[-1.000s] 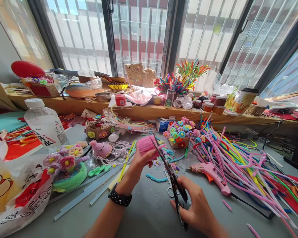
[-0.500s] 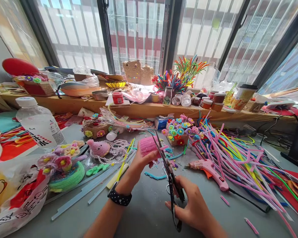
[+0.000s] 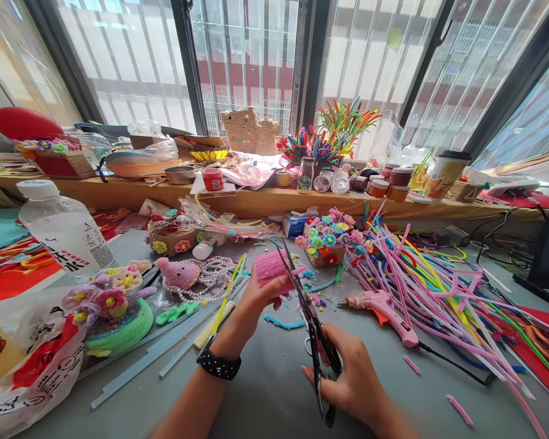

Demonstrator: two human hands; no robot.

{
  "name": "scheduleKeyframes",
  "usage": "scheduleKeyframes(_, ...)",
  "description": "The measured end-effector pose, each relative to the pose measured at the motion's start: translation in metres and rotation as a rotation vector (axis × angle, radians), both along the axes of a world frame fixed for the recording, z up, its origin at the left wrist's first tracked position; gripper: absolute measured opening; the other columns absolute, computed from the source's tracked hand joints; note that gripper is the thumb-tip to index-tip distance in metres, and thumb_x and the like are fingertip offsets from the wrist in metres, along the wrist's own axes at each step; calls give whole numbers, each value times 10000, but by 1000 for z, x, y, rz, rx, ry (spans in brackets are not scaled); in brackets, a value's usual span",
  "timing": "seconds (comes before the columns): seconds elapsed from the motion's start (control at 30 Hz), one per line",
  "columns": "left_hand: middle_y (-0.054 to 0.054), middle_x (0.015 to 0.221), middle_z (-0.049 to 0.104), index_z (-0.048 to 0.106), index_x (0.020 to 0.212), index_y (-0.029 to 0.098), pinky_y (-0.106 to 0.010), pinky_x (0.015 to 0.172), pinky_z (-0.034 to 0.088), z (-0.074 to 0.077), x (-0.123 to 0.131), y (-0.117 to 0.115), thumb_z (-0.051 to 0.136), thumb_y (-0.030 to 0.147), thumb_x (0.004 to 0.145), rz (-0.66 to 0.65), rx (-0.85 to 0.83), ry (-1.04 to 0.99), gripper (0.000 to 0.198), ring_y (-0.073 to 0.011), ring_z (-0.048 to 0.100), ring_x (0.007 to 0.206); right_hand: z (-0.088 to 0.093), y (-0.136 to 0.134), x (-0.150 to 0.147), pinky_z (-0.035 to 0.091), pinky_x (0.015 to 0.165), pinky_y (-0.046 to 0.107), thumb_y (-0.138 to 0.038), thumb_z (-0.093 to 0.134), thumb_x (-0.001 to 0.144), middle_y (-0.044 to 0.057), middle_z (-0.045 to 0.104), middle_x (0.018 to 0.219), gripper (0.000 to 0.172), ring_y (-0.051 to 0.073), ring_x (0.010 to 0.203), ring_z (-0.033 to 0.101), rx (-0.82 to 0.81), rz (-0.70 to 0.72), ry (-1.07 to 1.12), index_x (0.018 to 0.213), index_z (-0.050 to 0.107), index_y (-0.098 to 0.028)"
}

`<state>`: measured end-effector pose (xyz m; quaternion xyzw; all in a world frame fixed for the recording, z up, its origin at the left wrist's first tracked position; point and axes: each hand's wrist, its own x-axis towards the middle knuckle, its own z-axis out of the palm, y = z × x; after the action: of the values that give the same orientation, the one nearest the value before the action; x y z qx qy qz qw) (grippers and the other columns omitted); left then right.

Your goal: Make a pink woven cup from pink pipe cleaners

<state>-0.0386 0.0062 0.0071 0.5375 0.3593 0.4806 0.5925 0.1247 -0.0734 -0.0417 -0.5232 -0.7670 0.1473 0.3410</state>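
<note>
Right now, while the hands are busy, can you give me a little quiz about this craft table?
1. True or false: the right hand holds the scissors.
2. What colour is the fuzzy piece in the left hand? A) pink B) green C) blue
3. Fill in: the glue gun lies on the table to the ___ of the scissors.

Key: 1 true; 2 A; 3 right.

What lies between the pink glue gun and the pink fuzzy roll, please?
In the head view, the scissors, held in the right hand, cross between the glue gun and the pink fuzzy roll, over coloured scraps on the table.
</note>
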Motion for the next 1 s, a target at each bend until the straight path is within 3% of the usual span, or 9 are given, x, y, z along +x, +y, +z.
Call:
scheduleKeyframes(0.3,3,659,488,595,868,143,-200,447,316,0,0,0,608,418,645,-23,-21,-28,354,-101,424,583,1,-1,0,293,473,211,-244,588,590,-40,463,535,179,98,491,426,-41,-19,38,610,419,-187)
scheduleKeyframes(0.6,-8,680,503,612,848,133,-193,439,324,2,1,-1,617,434,623,-25,-45,10,375,-98,443,580,0,-1,-1,318,485,219,-387,608,647,-26,488,586,281,110,511,441,-5,-2,-21,669,412,-187)
scheduleKeyframes(1.0,3,668,510,595,880,140,-178,436,319,2,3,-4,612,402,640,18,-69,20,356,-88,445,561,1,0,-4,301,497,218,-255,558,588,-36,465,541,169,106,503,434,-91,-34,40,598,403,-190)
